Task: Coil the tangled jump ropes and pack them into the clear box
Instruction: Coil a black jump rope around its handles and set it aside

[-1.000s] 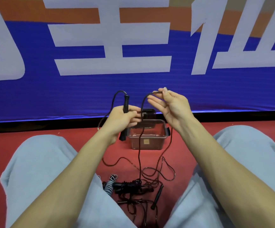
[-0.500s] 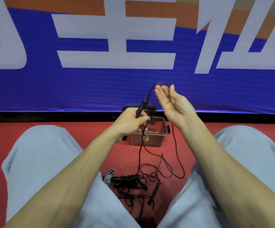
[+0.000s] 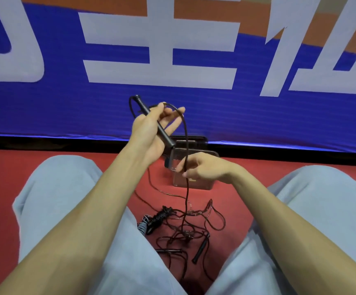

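Observation:
My left hand (image 3: 151, 128) is raised, palm up, and holds a black jump-rope handle (image 3: 154, 121) slanting across its palm, with the thin dark cord looping over its fingertips. My right hand (image 3: 202, 167) sits lower, just in front of the clear box (image 3: 194, 182), and pinches that cord (image 3: 186, 145) where it hangs down. From there the cord drops to a tangled pile of ropes (image 3: 183, 228) on the red floor between my knees. A wound black bundle (image 3: 160, 216) and a loose black handle (image 3: 200, 248) lie in the pile.
The box's lid (image 3: 191, 140) stands behind it against the blue banner wall (image 3: 66, 103). My knees in light grey shorts (image 3: 55, 199) flank the pile on both sides. A grey coiled piece (image 3: 143, 225) lies by my left thigh.
My left hand rose and turned palm up with the handle. My right hand dropped from above the box down to the hanging cord and pinched it.

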